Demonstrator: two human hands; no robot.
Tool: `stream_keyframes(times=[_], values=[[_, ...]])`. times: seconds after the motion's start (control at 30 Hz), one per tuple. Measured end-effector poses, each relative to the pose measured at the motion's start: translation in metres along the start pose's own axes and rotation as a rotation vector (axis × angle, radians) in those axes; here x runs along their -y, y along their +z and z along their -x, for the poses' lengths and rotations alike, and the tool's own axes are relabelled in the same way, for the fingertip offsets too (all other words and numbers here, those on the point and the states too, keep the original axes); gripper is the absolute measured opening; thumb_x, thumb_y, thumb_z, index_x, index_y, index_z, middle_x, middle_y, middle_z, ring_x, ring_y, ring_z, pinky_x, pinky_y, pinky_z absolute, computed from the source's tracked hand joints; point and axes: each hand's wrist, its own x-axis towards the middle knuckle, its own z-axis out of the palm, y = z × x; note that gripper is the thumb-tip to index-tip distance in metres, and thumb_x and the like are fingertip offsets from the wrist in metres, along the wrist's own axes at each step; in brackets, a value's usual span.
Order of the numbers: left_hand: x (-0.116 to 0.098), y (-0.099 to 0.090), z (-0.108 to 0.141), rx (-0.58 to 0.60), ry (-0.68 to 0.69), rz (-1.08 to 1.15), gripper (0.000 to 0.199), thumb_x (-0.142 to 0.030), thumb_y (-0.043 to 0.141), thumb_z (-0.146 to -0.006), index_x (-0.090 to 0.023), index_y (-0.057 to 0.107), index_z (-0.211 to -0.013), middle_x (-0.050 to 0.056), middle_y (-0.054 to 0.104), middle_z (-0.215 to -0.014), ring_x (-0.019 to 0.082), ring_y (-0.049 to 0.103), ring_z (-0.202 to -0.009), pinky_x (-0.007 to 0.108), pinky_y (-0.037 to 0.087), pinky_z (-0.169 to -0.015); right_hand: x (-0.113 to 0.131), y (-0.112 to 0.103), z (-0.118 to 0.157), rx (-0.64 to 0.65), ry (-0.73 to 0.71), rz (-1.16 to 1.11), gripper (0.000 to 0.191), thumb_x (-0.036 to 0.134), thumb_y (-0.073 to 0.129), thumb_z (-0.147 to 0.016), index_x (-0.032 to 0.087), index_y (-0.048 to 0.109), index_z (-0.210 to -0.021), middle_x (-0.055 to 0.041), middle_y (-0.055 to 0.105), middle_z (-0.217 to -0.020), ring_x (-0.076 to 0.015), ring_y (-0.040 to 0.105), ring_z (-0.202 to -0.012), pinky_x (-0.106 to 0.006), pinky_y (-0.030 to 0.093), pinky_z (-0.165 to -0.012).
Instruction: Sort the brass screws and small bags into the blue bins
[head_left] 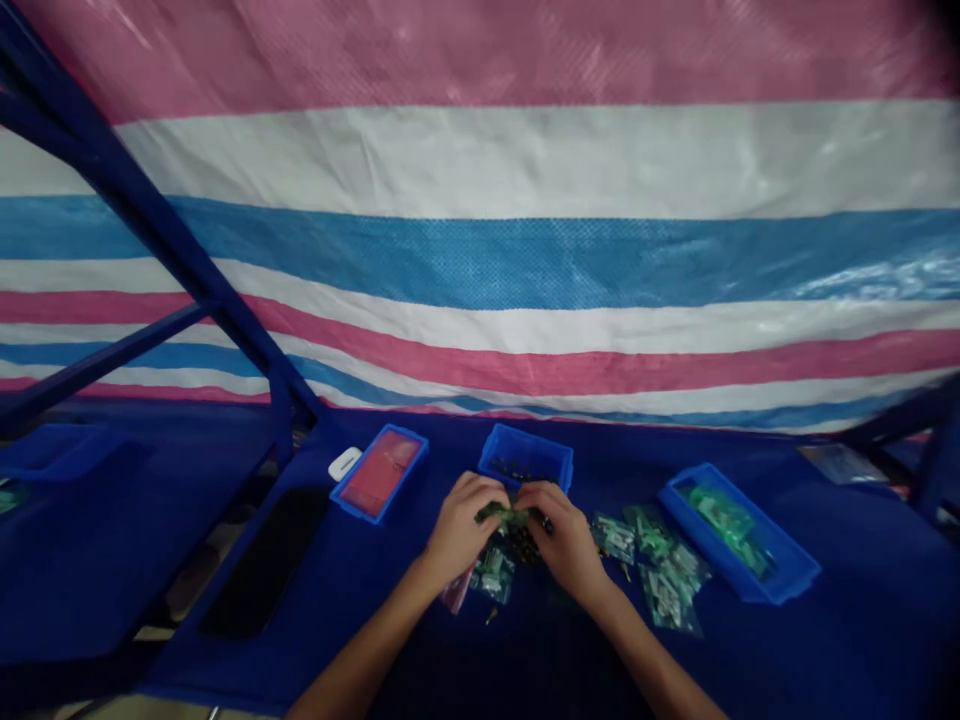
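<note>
Both hands meet over the middle of the blue table, fingers bent around a small greenish plastic bag (pixel 514 517). My left hand (pixel 466 525) pinches its left side, and my right hand (pixel 559 535) grips the right side. Below the fingers lies a pile of small dark and brass-coloured parts (pixel 525 545), partly hidden by the hands. A clear bag of small parts (pixel 495 570) rests under my left hand, beside a pink packet (pixel 456 592). Just behind the hands stands a blue bin (pixel 562 468) with dark small pieces inside.
Several filled bags (pixel 671 580) lie right of my hands, near a blue bin (pixel 799 578) of greenish bags. On the left are a blue tray (pixel 421 450) holding red packets, a white object (pixel 344 463) and a dark flat panel (pixel 266 565). A striped sheet (pixel 525 260) hangs behind.
</note>
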Motion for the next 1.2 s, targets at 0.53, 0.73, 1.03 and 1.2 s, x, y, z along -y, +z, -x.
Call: stream_keyframes(times=[0.53, 0.73, 1.03, 1.2], values=[[0.007, 0.011, 0.012, 0.004, 0.113, -0.298, 0.027, -0.023, 0.054, -0.094, -0.024, 0.058, -0.12, 0.007, 0.06, -0.116, 0.023, 0.054, -0.111, 0.041, 0.048, -0.098, -0.008, 0.001, 0.007, 0.026, -0.099, 0.163, 0.015, 0.019, 0.05, -0.095, 0.025, 0.058, -0.106, -0.0056, 0.064, -0.103, -0.0197, 0.062, -0.098, -0.033, 0.051, -0.086], [0.01, 0.012, 0.012, 0.005, 0.084, -0.303, 0.031, -0.027, 0.056, -0.093, -0.024, 0.056, -0.124, 0.007, 0.057, -0.119, 0.025, 0.05, -0.116, 0.044, 0.045, -0.102, -0.012, -0.002, 0.009, -0.045, -0.083, 0.195, 0.019, 0.024, 0.049, -0.096, 0.024, 0.057, -0.114, -0.0061, 0.066, -0.102, -0.021, 0.064, -0.096, -0.035, 0.052, -0.085], [0.008, 0.013, 0.011, 0.02, 0.099, -0.387, 0.036, -0.025, 0.054, -0.094, -0.024, 0.053, -0.13, 0.008, 0.057, -0.122, 0.025, 0.048, -0.118, 0.046, 0.044, -0.101, -0.013, -0.012, 0.009, -0.132, -0.055, 0.239, 0.027, 0.026, 0.047, -0.096, 0.022, 0.057, -0.121, -0.0079, 0.068, -0.109, -0.0219, 0.064, -0.102, -0.036, 0.052, -0.089], [0.005, 0.012, 0.012, 0.005, 0.099, -0.402, 0.039, -0.024, 0.056, -0.092, -0.025, 0.053, -0.132, 0.008, 0.058, -0.121, 0.024, 0.049, -0.116, 0.043, 0.046, -0.098, -0.013, -0.014, 0.01, -0.117, -0.04, 0.252, 0.026, 0.031, 0.047, -0.096, 0.022, 0.058, -0.118, -0.0083, 0.068, -0.108, -0.0229, 0.065, -0.098, -0.037, 0.052, -0.087]])
